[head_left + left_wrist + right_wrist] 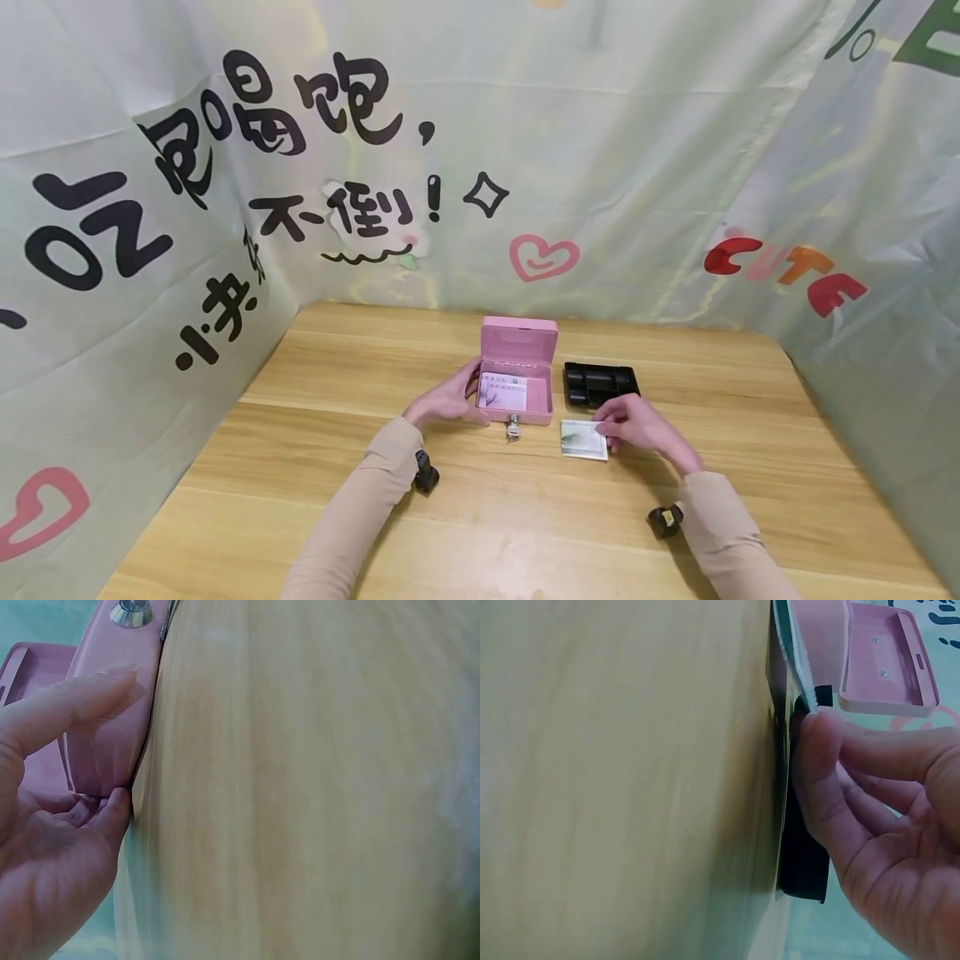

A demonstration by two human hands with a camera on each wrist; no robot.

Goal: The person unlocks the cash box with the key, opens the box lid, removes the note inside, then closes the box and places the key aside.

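Observation:
A pink cash box (540, 404) stands on the table with its lid (518, 340) raised. My left hand (452, 395) grips its left front corner, the thumb lying along the front face and the fingers at the side, as the left wrist view shows. Inside the box lies pale purple printed paper like banknotes (502, 393). Keys hang at the lock (513, 427) on the front. To the right of the box, my right hand (633, 422) pinches the right edge of a thin stack of greenish banknotes (581, 439) between thumb and fingers.
Behind my right hand sits a black compartment tray (600, 383), also seen beyond the fingers in the right wrist view. The wooden table (360, 358) ends at printed cloth walls (637, 208) at the back and both sides.

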